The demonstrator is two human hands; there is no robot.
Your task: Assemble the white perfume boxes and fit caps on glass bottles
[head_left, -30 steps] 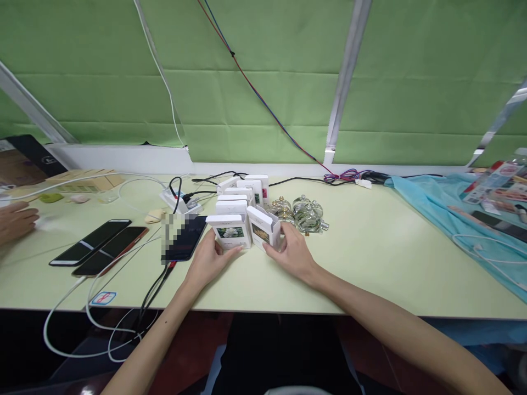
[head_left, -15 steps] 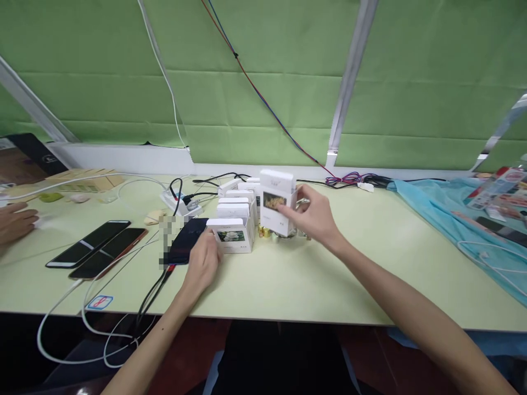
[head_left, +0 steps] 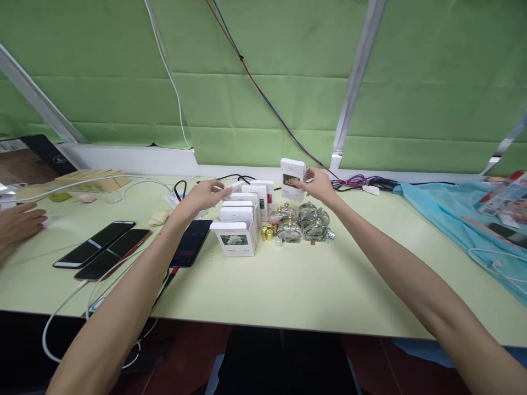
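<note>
A white box with a brown-toned flower picture [head_left: 291,186] is upright in my right hand [head_left: 320,184], pinched at its right side above the glass bottles. My left hand [head_left: 206,196] is stretched over the back left of a row of white boxes [head_left: 241,211]; its fingers are extended and the fingertips reach a box top, though contact is unclear. The front box [head_left: 235,240] carries a white flower picture. Several round clear glass bottles [head_left: 289,227] stand right of the row, beside small gold caps [head_left: 267,231].
Left lie a dark phone [head_left: 191,244] and two more phones [head_left: 113,252] with cables. Another person's hand [head_left: 20,222] rests at the far left. A blue cloth [head_left: 436,208] with a phone and packaging covers the right side. Dark cables [head_left: 381,181] run along the back edge.
My right hand has carried the box back and to the right, uncovering the bottles. My left hand has left the front box and moved to the back of the row.
</note>
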